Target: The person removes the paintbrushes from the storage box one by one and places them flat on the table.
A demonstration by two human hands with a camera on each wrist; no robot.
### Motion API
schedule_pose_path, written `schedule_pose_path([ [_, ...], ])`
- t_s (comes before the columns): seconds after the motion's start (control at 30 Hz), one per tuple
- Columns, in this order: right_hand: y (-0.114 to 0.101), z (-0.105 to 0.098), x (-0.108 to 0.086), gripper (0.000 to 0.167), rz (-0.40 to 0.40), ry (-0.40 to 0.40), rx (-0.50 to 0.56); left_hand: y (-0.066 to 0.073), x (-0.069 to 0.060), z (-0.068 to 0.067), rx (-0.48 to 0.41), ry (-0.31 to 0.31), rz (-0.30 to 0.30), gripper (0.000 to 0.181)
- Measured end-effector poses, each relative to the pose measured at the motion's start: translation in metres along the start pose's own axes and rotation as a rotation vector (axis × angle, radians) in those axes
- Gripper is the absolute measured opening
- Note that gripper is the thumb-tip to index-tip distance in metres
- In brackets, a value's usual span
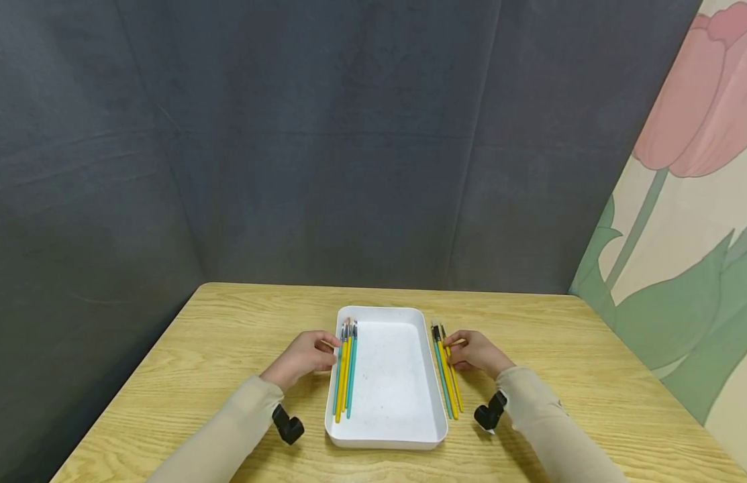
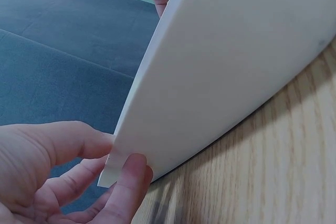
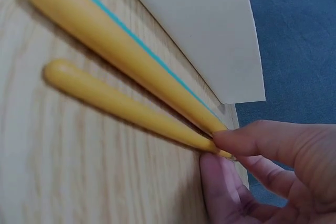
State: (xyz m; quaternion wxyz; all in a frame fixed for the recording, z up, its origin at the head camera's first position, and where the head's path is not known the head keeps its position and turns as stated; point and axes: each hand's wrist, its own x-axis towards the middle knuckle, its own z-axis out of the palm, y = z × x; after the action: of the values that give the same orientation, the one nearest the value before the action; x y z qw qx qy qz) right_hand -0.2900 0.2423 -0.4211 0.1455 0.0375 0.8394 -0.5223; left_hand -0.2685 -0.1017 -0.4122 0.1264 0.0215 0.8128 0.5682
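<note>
Head view alone shows brushes (image 1: pixel 342 372) inside the white tray (image 1: pixel 397 376), along its left wall. Left hand (image 1: pixel 309 352) pinches tray's left rim; right hand (image 1: pixel 471 350), right of tray, pinches a slim yellow brush (image 3: pixel 126 106), grip clearest in right wrist view.

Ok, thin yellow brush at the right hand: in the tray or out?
Out: the thin yellow brush is beside the white tray, over the table.
</note>
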Motion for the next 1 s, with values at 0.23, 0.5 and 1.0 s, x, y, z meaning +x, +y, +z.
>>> schedule_pose_path([
  [0.23, 0.001, 0.0, 0.001, 0.033, 0.01, 0.008, 0.001, -0.001, 0.0, -0.001, -0.003, -0.009, 0.005, 0.029],
  [0.5, 0.0, 0.0, 0.002, 0.032, 0.012, 0.004, -0.01, -0.001, 0.001, -0.003, 0.006, -0.018, 0.003, 0.029],
  [1.0, 0.002, -0.016, 0.0, 0.045, -0.063, -0.141, 0.26, 0.001, 0.002, 0.001, -0.009, 0.001, -0.016, 0.031],
])
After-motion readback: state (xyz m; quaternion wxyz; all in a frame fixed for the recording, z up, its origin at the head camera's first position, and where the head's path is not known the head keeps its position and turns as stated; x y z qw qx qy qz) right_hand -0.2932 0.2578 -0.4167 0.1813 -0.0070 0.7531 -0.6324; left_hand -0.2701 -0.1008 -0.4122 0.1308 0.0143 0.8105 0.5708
